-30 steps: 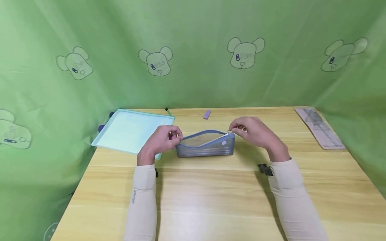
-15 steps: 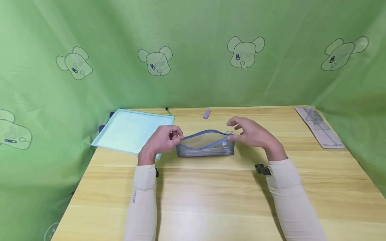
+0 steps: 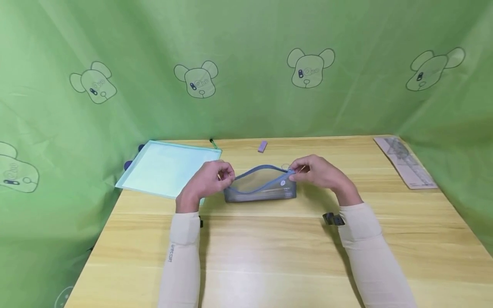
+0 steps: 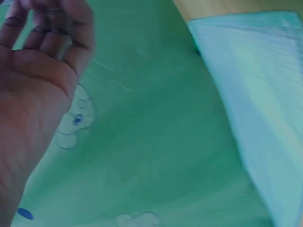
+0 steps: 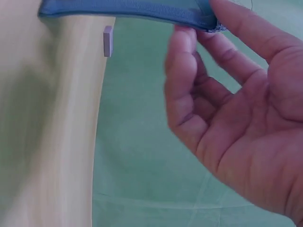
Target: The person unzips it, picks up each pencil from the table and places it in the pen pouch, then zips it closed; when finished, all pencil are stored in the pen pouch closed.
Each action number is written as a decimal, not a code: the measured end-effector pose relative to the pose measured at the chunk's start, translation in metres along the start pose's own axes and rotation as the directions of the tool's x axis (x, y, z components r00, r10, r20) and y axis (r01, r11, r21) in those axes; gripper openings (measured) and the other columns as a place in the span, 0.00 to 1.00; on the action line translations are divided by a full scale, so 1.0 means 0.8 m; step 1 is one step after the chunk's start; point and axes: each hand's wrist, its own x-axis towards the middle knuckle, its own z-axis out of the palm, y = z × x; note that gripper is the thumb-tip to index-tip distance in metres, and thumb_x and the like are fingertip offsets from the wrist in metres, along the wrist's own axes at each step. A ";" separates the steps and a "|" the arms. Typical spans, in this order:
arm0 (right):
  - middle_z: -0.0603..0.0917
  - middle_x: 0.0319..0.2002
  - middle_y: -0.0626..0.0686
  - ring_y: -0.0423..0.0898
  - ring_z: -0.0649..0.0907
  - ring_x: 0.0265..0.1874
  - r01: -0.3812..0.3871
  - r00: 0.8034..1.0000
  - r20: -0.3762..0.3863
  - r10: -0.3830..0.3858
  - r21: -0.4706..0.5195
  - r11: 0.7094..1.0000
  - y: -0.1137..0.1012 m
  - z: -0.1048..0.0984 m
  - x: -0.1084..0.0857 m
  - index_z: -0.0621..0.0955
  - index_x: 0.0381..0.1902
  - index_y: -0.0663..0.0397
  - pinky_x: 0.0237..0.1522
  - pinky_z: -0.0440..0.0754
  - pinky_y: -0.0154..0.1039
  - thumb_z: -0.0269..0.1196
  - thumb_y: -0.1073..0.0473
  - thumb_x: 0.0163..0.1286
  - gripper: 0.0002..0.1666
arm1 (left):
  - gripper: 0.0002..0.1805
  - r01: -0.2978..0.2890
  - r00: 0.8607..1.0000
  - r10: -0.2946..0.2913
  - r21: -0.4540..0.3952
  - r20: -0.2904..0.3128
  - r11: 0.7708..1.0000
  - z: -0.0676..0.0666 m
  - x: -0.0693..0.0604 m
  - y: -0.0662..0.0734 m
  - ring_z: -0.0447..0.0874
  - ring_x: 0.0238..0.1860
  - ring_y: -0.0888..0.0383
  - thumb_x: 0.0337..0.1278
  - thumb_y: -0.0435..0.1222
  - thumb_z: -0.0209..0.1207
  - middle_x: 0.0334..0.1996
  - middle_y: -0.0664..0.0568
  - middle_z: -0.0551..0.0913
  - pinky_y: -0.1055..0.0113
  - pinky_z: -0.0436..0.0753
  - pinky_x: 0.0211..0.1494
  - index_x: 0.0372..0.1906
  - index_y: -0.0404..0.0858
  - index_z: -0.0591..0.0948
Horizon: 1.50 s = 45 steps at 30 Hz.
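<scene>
A grey-blue translucent zipper pouch point(image 3: 259, 194) stands upright on the table between my hands, its zipped top gaping. At the pouch's left top corner, my left hand point(image 3: 208, 179) pinches the edge with thumb and curled fingers. My right hand point(image 3: 319, 171) pinches the opposite top corner between thumb and fingertips; the right wrist view shows the blue zipper edge point(image 5: 128, 8) caught there. A thin ring point(image 3: 285, 166) shows just beside those fingertips. In the left wrist view the left fingertips are cut off at the top.
A pale teal zip folder point(image 3: 161, 167) lies at the back left, with dark purple round things point(image 3: 129, 164) partly under it. A purple eraser point(image 3: 262, 146) lies behind the pouch. Pink sheet with clear rulers point(image 3: 404, 162) sits at the right. Green curtain point(image 3: 246, 102) surrounds the table.
My right thumb and fingers, spread apart half a second ago, have closed on the pouch's right corner. The left hand keeps its hold on the left corner.
</scene>
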 end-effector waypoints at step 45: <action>0.93 0.37 0.51 0.45 0.87 0.36 0.113 0.984 -0.117 -0.134 -0.169 0.979 -0.016 0.016 -0.009 0.91 0.40 0.52 0.39 0.87 0.36 0.75 0.65 0.68 0.04 | 0.11 -0.258 0.966 0.250 0.179 0.065 0.949 0.055 0.044 0.065 0.82 0.58 0.56 0.64 0.46 0.75 0.52 0.57 0.87 0.53 0.80 0.71 0.45 0.46 0.91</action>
